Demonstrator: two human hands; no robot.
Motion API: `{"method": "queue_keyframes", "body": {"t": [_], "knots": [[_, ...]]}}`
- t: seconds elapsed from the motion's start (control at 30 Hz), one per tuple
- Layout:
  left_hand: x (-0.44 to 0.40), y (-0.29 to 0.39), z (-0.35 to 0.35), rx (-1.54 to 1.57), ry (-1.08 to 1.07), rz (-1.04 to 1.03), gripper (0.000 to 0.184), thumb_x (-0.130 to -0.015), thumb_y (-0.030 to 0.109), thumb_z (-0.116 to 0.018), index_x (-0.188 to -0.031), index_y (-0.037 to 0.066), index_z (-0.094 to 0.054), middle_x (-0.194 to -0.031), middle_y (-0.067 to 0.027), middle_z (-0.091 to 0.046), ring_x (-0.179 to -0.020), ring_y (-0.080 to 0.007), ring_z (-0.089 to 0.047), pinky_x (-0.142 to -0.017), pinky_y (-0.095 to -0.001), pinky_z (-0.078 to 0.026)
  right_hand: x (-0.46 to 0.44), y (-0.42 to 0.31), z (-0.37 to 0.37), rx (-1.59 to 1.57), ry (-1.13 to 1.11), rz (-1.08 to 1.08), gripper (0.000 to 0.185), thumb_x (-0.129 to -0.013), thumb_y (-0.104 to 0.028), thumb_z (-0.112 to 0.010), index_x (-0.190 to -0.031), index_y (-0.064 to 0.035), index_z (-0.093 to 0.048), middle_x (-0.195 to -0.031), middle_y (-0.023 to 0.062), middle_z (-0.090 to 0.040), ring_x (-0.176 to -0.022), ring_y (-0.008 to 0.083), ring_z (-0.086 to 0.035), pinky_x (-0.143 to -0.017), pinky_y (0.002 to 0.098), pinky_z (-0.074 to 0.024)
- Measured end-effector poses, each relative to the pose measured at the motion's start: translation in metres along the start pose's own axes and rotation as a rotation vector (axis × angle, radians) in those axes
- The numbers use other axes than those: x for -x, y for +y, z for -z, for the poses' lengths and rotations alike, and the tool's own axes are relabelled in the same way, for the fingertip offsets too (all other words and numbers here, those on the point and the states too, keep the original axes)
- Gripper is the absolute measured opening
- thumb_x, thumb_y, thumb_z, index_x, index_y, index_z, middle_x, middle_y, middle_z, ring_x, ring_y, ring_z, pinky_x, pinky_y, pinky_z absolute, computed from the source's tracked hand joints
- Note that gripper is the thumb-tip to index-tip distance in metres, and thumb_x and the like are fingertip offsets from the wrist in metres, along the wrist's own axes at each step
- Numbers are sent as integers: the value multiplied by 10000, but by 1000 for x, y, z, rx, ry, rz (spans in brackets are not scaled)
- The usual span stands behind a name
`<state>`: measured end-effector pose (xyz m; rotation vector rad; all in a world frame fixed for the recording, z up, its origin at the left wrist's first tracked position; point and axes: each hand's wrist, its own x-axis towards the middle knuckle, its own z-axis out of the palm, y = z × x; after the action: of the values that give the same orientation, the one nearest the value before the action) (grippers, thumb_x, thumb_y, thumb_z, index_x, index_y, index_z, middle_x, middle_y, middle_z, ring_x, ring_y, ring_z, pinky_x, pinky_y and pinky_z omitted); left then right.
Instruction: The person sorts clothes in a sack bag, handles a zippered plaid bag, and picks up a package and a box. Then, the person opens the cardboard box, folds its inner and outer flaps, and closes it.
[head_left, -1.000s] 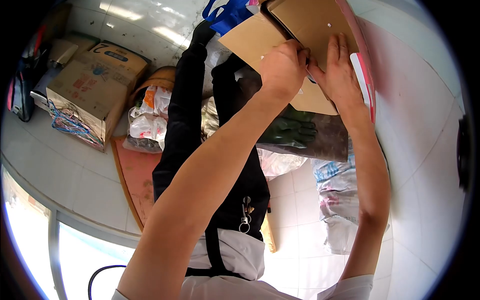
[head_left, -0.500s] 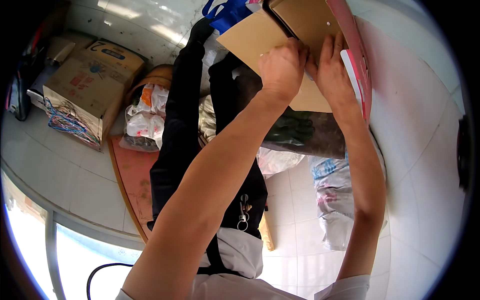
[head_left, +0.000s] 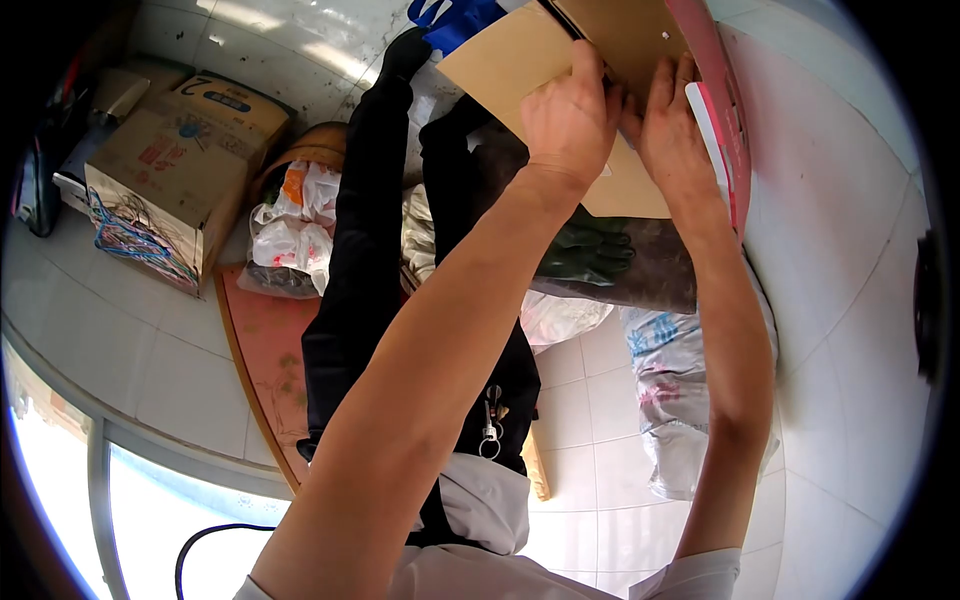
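Note:
A cardboard box (head_left: 505, 75), brown inside with a pink outer side, stands open at the top of the view. My left hand (head_left: 572, 115) is closed over its brown flap, knuckles up; whatever lies under the curled fingers is hidden. Just beside it, my right hand (head_left: 677, 130) lies flat against the cardboard with its fingers stretched out, its thumb side close to my left hand. A dark strip (head_left: 560, 18) runs along the cardboard above my left hand. Below the flap, dark green gloves (head_left: 588, 252) rest on a dark brown surface.
A worn carton (head_left: 165, 165) with a bundle of thin wires (head_left: 140, 245) stands at left, near white plastic bags (head_left: 290, 245). A blue bag (head_left: 455, 28) is behind the box. A printed white sack (head_left: 665, 400) lies below my right forearm, beside the tiled wall (head_left: 830, 250).
Both hands have moved slightly up on the cardboard. My left hand's upper finger now reaches further up along the dark strip. The view has shifted a little.

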<state>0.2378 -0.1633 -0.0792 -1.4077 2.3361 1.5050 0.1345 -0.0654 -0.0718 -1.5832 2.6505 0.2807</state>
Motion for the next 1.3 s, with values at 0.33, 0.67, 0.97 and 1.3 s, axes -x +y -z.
{"method": "queue_keyframes", "body": {"t": [0.33,0.67,0.97,1.3], "knots": [[-26,-3,35,-484,329,-766,347,-825,76,-701,-1152,49,-588,-1219,-128,-575,-1123,-306,-560,-910,-452,-471,5,9,-1,-170,-55,-19,625,-810,-282,-803,-1271,79,-585,-1336,248,-603,-1164,397,-626,-988,465,-536],[-81,-6,41,-594,-206,-885,737,-903,374,-722,-1492,6,-475,-1664,-251,-228,-1572,-385,-166,-1282,-494,-147,-1,3,14,68,65,49,592,-831,-366,-762,-1247,28,-616,-1277,153,-644,-1127,315,-639,-972,423,-538],[-75,2,42,-722,-272,-758,809,-906,449,-711,-1539,29,-435,-1697,-217,-181,-1585,-375,-134,-1281,-487,-134,-1,-3,11,264,104,73,601,-881,-444,-699,-1296,-14,-631,-1217,149,-679,-1122,290,-653,-994,410,-529],[-80,-6,30,-745,-150,-802,608,-1011,263,-537,-1575,77,-407,-1706,-179,-197,-1593,-362,-126,-1282,-500,-116,-4,-4,10,124,-11,5,610,-892,-405,-698,-1341,-6,-587,-1261,188,-641,-1134,327,-638,-996,436,-520]]}}
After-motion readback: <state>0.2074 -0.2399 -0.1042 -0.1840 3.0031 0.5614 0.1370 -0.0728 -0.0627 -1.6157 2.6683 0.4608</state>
